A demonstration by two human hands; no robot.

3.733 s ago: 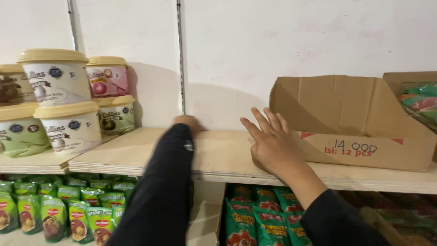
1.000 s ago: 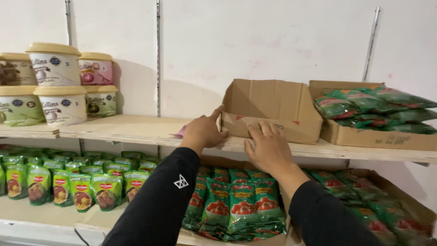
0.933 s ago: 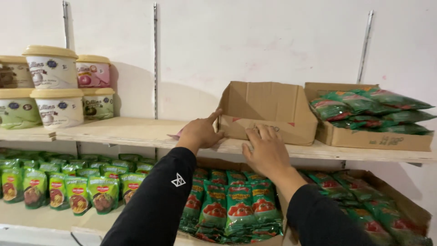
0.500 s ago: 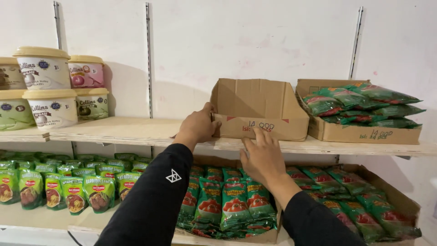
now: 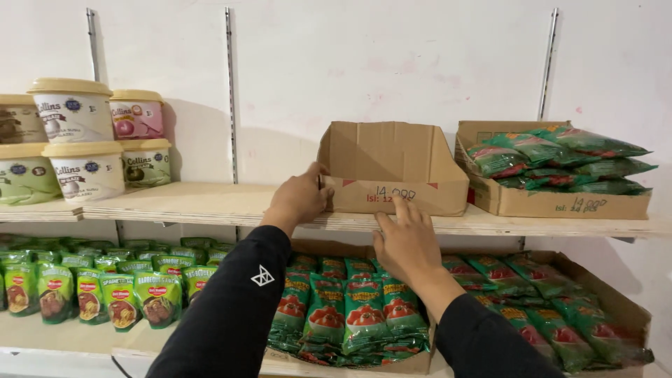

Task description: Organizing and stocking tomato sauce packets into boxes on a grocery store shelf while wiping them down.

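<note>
While both hands rest on the empty box (image 5: 392,168), it sits on the upper shelf (image 5: 210,203), just left of the full box (image 5: 560,199) of green packets (image 5: 560,154), the two nearly touching. Left hand (image 5: 301,199): fingers curled round the box's left front corner, gripping the wall. Right hand (image 5: 406,234): open, fingers spread flat against the front face, low, at the shelf edge; holds nothing.

Judgement: the box is being squared up on the shelf. To do it well, keep the left grip low on the corner so the thin card does not buckle, press evenly with the flat right palm, and slide, not lift. Line the front face up with the full box's front. Tubs (image 5: 84,140) stand well apart at left; sauce pouches (image 5: 350,315) lie on the shelf below.
</note>
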